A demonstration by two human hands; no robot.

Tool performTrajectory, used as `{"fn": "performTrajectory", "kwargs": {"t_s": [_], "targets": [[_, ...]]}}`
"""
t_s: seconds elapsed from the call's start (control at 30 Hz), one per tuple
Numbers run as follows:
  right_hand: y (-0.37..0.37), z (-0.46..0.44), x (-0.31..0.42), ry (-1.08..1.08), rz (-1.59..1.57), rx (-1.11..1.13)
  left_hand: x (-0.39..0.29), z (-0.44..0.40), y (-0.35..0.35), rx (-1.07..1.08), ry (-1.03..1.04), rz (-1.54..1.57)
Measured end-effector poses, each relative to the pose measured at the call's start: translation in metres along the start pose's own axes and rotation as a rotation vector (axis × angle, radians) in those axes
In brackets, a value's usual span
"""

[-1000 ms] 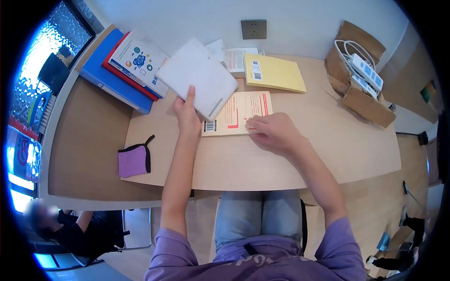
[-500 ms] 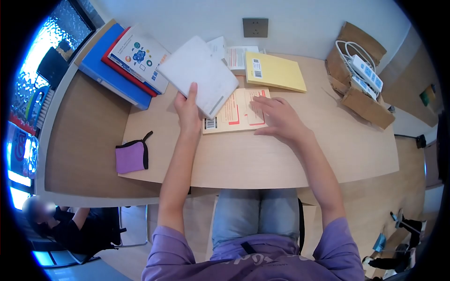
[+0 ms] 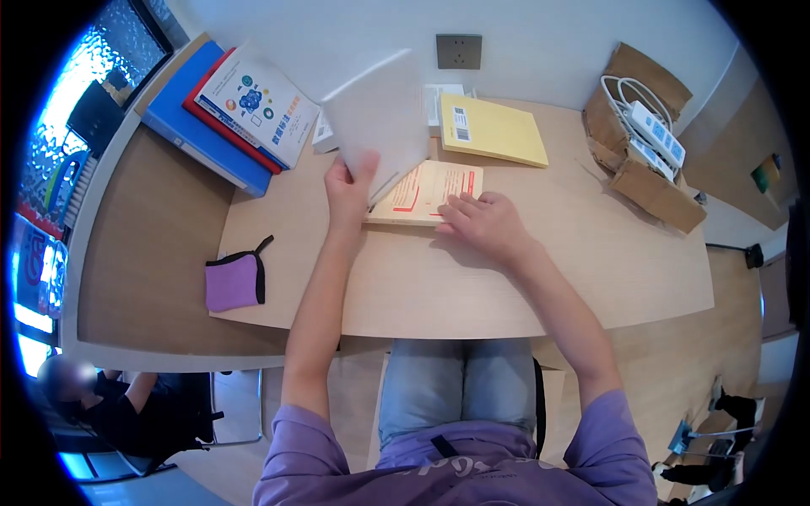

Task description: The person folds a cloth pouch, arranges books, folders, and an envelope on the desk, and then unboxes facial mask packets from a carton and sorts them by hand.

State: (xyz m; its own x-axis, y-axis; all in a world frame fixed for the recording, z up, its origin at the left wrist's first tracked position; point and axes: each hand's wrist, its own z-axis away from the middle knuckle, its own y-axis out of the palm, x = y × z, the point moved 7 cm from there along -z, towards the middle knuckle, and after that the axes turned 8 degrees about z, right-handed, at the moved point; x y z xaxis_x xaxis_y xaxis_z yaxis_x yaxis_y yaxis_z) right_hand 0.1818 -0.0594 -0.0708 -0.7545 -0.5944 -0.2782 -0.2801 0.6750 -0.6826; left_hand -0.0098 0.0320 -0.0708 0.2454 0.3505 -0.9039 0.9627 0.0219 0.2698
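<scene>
As you sit at the bench (image 3: 607,270), one blue binder (image 3: 196,133), one red folder (image 3: 191,102) and one printed book (image 3: 257,105) stand side by side at its left end; nearer you lies one purple pouch (image 3: 234,283), its contents hidden. Your left hand (image 3: 349,187) is clamped on the lower edge of one white book (image 3: 380,118), held tilted over the bench. One cream booklet (image 3: 426,187) lies partly behind its lower corner, and your right hand (image 3: 485,223) rests over the booklet's right part; whether it grips, you cannot tell. Behind lies one yellow book (image 3: 506,131). Rightmost, one open cardboard box (image 3: 660,196) holds a looped white cable (image 3: 612,95) and apparently two power strips (image 3: 656,131).
</scene>
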Motion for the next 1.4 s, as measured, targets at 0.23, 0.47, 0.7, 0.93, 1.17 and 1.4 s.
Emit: {"fn": "performTrajectory", "kwargs": {"t_s": [0.23, 0.47, 0.7, 0.93, 1.17, 1.4], "targets": [[-0.019, -0.003, -0.002, 0.073, -0.11, -0.153, -0.028, 0.03, 0.046, 0.471, 0.301, -0.499], [-0.064, -0.001, -0.027, 0.257, -0.335, -0.343, -0.057, 0.065, 0.089, 0.785, 0.622, -0.639], [-0.065, 0.019, -0.038, 0.115, -0.236, -0.318, -0.057, 0.071, 0.085, 0.578, 0.743, -0.779], [-0.064, 0.007, -0.033, 0.239, -0.146, -0.543, -0.07, 0.06, 0.058, 0.34, 0.892, -0.709], [-0.047, 0.007, -0.035, 0.332, -0.152, -0.492, -0.07, 0.053, 0.051, 0.244, 0.894, -0.593], [-0.025, 0.022, -0.079, 0.75, -0.19, -0.193, -0.044, 0.026, 0.007, -0.202, 0.205, 0.04]]}}
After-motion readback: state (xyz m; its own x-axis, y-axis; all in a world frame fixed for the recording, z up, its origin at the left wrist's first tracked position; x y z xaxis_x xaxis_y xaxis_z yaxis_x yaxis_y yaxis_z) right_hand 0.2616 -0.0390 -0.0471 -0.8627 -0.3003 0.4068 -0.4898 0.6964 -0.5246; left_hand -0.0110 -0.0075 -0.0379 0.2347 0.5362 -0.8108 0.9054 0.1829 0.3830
